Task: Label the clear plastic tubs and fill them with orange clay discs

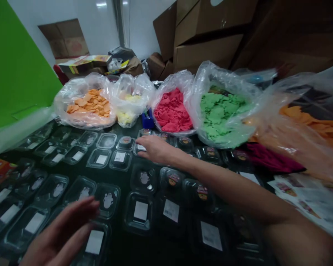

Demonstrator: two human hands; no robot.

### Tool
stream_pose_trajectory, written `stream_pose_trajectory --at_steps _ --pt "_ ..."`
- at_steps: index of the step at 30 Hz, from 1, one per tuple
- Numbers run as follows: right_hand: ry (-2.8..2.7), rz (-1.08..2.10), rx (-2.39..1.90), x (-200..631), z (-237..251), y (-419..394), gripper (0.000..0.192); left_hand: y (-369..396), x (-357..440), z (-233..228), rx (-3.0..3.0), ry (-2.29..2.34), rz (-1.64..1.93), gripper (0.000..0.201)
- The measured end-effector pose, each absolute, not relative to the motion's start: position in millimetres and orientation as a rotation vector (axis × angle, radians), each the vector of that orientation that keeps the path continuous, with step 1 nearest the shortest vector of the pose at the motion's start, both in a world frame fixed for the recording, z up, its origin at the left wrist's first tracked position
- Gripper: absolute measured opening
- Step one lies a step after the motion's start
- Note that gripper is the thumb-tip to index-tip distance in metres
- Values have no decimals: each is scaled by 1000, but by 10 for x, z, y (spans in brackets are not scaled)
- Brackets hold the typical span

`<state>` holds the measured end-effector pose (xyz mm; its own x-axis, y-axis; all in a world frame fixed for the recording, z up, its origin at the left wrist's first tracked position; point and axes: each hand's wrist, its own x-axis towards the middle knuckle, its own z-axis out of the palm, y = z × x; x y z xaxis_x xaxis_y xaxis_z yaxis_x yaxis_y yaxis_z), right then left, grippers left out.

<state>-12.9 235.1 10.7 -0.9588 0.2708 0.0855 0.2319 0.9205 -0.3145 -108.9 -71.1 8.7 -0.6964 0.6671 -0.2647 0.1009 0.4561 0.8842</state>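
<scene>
Head view | step, as I judge it: reaching to the far row of clear tubs | right hand (152,147) stretched out, fingers loosely spread, holding nothing, tips resting on a tub (141,147) before the red bag (172,109) | left hand (63,232) flat, spread, empty, blurred above near tubs | next calls for pinching that tub's rim.

Head-worn view, forward and down, close over table (122,247)

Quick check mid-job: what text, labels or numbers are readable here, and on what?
None can be read.
White labels on the clear containers: blurred.
Round colourful stickers on the lids: blurred.
Printed box at the back: too small.
Printed sheets at right: blurred.
</scene>
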Motion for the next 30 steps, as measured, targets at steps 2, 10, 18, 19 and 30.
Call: stream_pose_trajectory --at_steps 2,10,18,19,30 --pt "-2988 423 -353 -417 93 2481 43 -167 -1250 190 1283 2250 937 47" --pt "-3207 530 -263 -1139 -164 2970 62 1262 -1937 -191 2139 1984 -31 62" --pt "-2918 761 -257 -1062 -209 3248 51 1244 -2115 -29 2069 1860 182 53" --pt "-2854 778 -279 -1026 -201 3277 48 1238 -2134 -3 2004 1858 305 52" --pt "-2508 894 -331 -1048 -231 3226 53 1135 -2057 -78 817 1295 1510 55"
